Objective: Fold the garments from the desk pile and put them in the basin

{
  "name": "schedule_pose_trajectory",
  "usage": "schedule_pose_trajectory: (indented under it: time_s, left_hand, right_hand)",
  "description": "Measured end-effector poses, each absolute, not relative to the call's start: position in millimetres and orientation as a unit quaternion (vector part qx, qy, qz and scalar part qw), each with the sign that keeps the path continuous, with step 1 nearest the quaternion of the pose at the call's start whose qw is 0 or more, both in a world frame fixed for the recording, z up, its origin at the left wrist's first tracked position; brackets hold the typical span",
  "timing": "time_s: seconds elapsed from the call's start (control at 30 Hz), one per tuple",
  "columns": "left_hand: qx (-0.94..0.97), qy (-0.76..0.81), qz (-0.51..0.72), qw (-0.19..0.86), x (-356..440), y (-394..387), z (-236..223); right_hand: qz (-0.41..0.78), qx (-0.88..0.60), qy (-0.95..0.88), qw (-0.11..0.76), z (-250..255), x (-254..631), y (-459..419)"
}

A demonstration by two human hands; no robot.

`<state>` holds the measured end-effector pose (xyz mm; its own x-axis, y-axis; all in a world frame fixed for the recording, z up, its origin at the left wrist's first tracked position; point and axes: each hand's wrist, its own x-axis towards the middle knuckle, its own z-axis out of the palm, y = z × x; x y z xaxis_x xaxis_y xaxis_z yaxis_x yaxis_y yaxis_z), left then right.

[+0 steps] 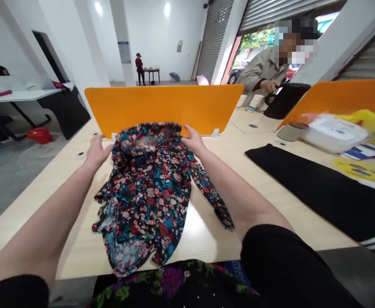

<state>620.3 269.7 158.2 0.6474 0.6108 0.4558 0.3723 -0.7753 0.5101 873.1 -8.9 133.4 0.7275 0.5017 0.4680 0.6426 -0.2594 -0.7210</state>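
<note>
A floral long-sleeved shirt (162, 188), dark with red, blue and pink flowers, lies spread on the table in front of me. Its upper end is bunched and blurred, raised off the surface near the orange divider. My left hand (98, 150) is at the shirt's upper left edge, thumb and fingers apart, the thumb close to the cloth. At the upper right, my right hand (194, 140) has its thumb and fingers spread, their tips at the fabric's edge. One sleeve stretches down beneath my right forearm; the left side of the shirt is rumpled.
The pale wooden table (213, 239) carries a folded black garment (316, 188) on the right. Beyond that are a white plastic container (335, 131) and a yellow bag (367, 122). An orange divider (165, 105) stands ahead. Another person (264, 72) handles a dark object behind it.
</note>
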Motion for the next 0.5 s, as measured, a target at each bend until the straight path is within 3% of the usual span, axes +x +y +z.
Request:
schedule_pose_trajectory:
  time_s: [0.13,0.27,0.4,0.5]
  left_hand:
    - [0.955,0.152,0.231,0.104,552.9,235.1,105.3]
    - [0.989,0.022,0.139,0.054,514.9,184.1,75.0]
    - [0.995,0.001,0.086,0.052,527.7,159.5,69.2]
    - [0.972,0.122,0.15,0.134,535.9,178.4,73.7]
  right_hand:
    - [0.04,-0.787,-0.467,0.401,87.3,793.6,-66.7]
    - [0.16,-0.639,-0.673,0.335,67.9,705.6,-114.8]
    - [0.111,-0.634,-0.728,0.237,62.9,658.2,-127.3]
    - [0.081,-0.676,-0.698,0.221,62.1,658.2,-136.6]
